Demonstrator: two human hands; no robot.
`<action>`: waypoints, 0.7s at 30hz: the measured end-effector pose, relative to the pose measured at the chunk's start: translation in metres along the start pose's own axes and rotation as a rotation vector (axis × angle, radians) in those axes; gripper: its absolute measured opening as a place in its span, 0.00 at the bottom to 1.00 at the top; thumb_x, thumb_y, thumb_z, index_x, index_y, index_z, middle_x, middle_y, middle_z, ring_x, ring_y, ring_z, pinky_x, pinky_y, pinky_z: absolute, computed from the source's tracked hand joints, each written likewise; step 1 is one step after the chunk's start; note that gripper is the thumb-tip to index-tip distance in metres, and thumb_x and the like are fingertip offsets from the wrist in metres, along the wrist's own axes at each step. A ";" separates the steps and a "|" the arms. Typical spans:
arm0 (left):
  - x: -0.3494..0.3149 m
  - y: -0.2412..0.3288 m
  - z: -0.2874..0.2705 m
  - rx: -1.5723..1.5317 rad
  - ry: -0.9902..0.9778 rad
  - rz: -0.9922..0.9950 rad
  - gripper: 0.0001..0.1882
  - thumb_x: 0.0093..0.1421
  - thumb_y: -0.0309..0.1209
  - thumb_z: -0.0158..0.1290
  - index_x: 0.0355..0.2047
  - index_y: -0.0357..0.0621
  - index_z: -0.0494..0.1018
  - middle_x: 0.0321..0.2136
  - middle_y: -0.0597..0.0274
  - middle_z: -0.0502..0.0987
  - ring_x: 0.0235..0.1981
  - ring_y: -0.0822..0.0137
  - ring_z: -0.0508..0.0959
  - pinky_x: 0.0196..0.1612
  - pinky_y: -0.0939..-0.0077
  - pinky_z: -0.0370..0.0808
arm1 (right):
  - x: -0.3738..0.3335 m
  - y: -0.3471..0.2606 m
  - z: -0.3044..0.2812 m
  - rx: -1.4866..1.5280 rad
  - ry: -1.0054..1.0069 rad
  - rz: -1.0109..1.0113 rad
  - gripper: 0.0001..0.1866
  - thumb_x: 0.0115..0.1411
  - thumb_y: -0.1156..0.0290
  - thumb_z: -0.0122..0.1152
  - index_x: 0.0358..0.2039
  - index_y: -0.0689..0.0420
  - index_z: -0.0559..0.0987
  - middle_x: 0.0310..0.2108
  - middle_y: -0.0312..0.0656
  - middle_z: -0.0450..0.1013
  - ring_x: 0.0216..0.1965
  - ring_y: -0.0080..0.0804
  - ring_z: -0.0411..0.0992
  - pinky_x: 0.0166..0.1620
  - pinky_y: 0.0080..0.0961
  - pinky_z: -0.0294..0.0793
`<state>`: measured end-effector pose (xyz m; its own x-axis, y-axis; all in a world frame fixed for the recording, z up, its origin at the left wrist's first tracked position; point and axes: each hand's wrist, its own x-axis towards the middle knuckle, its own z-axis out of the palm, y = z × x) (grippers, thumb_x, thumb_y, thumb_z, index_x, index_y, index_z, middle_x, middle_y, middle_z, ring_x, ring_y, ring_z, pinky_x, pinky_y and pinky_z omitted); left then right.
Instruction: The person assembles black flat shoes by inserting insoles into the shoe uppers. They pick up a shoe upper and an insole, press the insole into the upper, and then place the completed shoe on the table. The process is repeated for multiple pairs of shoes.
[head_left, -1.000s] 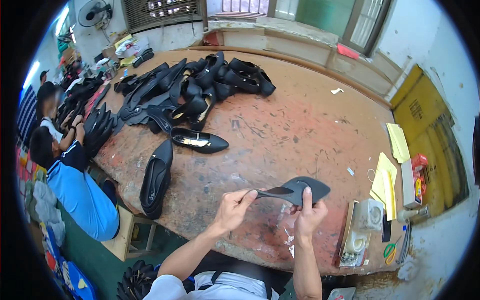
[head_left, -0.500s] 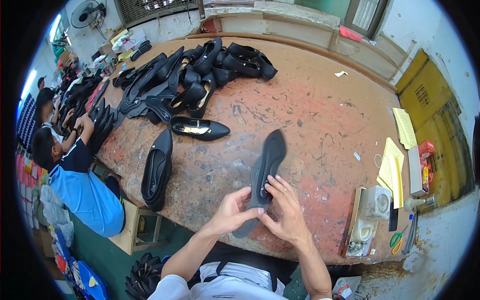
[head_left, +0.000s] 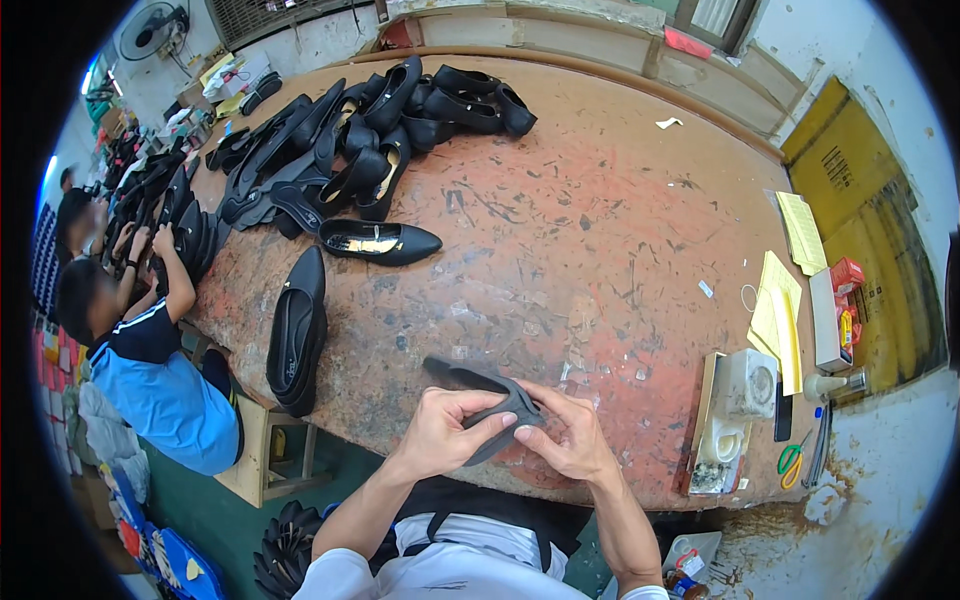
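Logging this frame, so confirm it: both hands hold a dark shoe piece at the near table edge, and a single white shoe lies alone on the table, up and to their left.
One thing is wrong: the single shoe is black, not white, as the head view shows. The rest stands: the left hand and right hand hold the dark shoe piece at the near edge of the table.

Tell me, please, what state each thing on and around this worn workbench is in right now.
left hand: gripping the black shoe piece
right hand: gripping the same piece
black shoe piece: held at the table's near edge, bent
single black shoe: upright, apart from the pile
black shoe stack: nested, at the left edge
shoe pile: jumbled, far left
green scissors: lying flat
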<state>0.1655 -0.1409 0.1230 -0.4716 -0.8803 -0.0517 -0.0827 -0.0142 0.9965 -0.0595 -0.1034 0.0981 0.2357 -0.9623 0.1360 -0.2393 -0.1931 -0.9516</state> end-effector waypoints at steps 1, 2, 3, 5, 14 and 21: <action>0.000 -0.001 0.000 -0.026 -0.004 -0.015 0.11 0.66 0.21 0.66 0.47 0.29 0.86 0.35 0.60 0.88 0.35 0.78 0.82 0.38 0.79 0.82 | -0.001 0.000 0.000 0.004 0.000 0.009 0.35 0.60 0.62 0.76 0.65 0.64 0.77 0.54 0.58 0.82 0.56 0.52 0.82 0.59 0.39 0.79; -0.001 -0.001 0.000 -0.053 -0.007 -0.030 0.11 0.65 0.21 0.66 0.47 0.29 0.86 0.36 0.59 0.88 0.35 0.78 0.82 0.39 0.78 0.82 | -0.001 0.000 0.001 0.007 -0.001 0.017 0.35 0.60 0.62 0.76 0.64 0.64 0.78 0.54 0.58 0.82 0.56 0.52 0.82 0.59 0.38 0.80; -0.001 -0.003 0.000 -0.068 -0.016 -0.012 0.11 0.66 0.21 0.66 0.48 0.28 0.85 0.36 0.58 0.88 0.35 0.77 0.83 0.39 0.78 0.82 | -0.002 0.000 0.002 0.011 -0.002 0.026 0.34 0.60 0.62 0.76 0.64 0.64 0.78 0.54 0.58 0.82 0.55 0.51 0.82 0.59 0.38 0.80; -0.002 -0.009 -0.003 -0.097 -0.029 0.024 0.12 0.67 0.21 0.64 0.49 0.27 0.84 0.37 0.56 0.88 0.34 0.74 0.84 0.39 0.77 0.84 | -0.003 0.000 -0.004 0.004 -0.055 0.017 0.35 0.60 0.63 0.76 0.65 0.62 0.77 0.54 0.56 0.82 0.57 0.51 0.81 0.63 0.42 0.76; 0.026 0.015 -0.055 -0.981 -0.218 -0.325 0.26 0.72 0.40 0.59 0.59 0.28 0.77 0.52 0.39 0.82 0.49 0.58 0.86 0.49 0.66 0.86 | 0.002 0.017 0.000 -0.404 0.165 -0.130 0.25 0.63 0.70 0.73 0.59 0.62 0.78 0.45 0.58 0.82 0.49 0.53 0.83 0.58 0.50 0.76; 0.006 -0.008 0.002 0.214 0.008 0.296 0.32 0.62 0.34 0.70 0.63 0.32 0.76 0.67 0.41 0.74 0.67 0.46 0.76 0.67 0.50 0.76 | -0.002 -0.013 0.026 -0.521 0.301 0.122 0.17 0.64 0.71 0.71 0.49 0.64 0.79 0.31 0.56 0.80 0.31 0.60 0.81 0.32 0.47 0.81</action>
<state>0.1613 -0.1451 0.1148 -0.4956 -0.8352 0.2382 -0.1262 0.3406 0.9317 -0.0328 -0.0937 0.1035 -0.0805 -0.9805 0.1792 -0.6950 -0.0737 -0.7153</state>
